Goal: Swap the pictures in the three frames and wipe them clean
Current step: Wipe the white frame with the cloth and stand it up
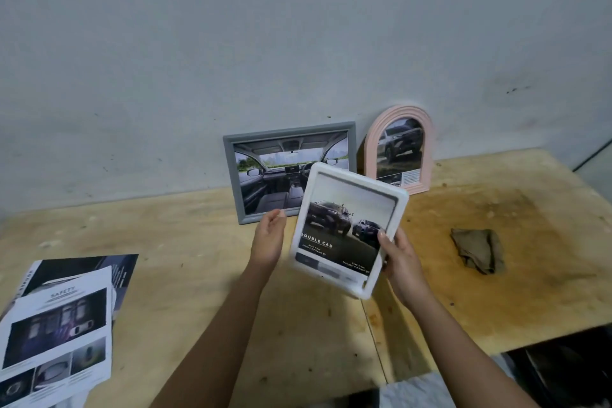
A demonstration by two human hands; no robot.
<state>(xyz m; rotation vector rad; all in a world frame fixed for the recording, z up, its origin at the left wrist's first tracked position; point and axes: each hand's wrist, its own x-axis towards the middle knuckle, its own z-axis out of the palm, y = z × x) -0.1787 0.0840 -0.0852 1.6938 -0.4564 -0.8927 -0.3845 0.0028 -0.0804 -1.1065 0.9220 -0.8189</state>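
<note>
Right hand (402,263) grips the white rounded plastic picture frame (351,199) by its right edge, long side upright-ish, with the left hand (270,238) hanging relaxed just beside the other edge.

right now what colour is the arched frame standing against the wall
Pale pink, with a ridged rim: the arched frame shows best in the head view.

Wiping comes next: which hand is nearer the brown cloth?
Right. The right hand, gripping the white frame, is left of the brown cloth; the left hand lies beyond the frame.
</note>
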